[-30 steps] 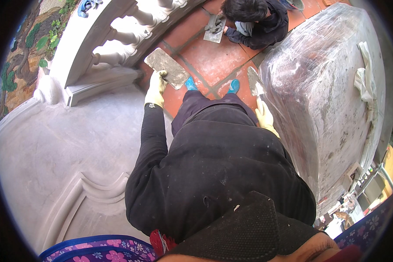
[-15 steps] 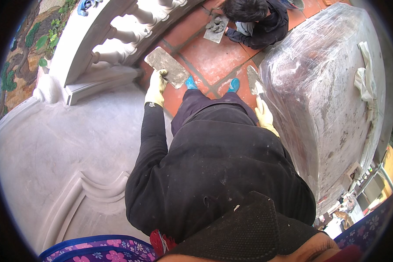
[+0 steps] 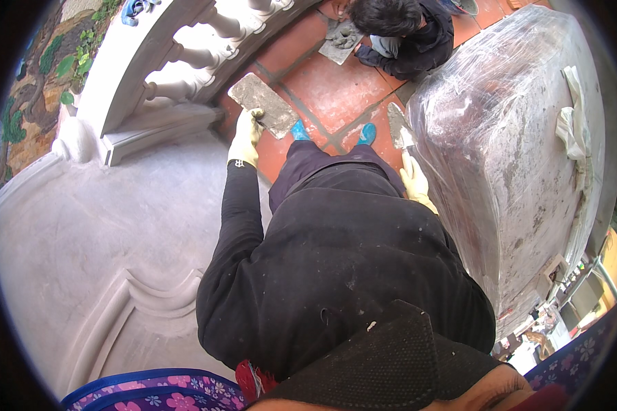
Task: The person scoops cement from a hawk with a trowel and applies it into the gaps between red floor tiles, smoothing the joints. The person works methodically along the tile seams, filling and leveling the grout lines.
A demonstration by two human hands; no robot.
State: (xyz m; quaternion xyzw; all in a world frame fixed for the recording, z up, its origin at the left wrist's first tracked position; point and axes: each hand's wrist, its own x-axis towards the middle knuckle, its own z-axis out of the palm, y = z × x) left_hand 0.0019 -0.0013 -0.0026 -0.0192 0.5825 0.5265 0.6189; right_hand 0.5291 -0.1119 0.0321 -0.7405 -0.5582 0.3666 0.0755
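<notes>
Single wide fisheye view from person's head, left one of side-by-side pair. Upright, facing steeply down over torso in black long-sleeved top (image 3: 343,246), which looms near lens, between and below hands. Left hand in pale yellow glove (image 3: 245,139) and right hand in pale yellow glove (image 3: 417,183) at middle range. Square orange-red floor tiles (image 3: 336,99) farther off, beyond hands. Field spans from curved white balustrade (image 3: 110,79), left of hands, to bulky plastic-wrapped block (image 3: 507,144), right of them.
</notes>
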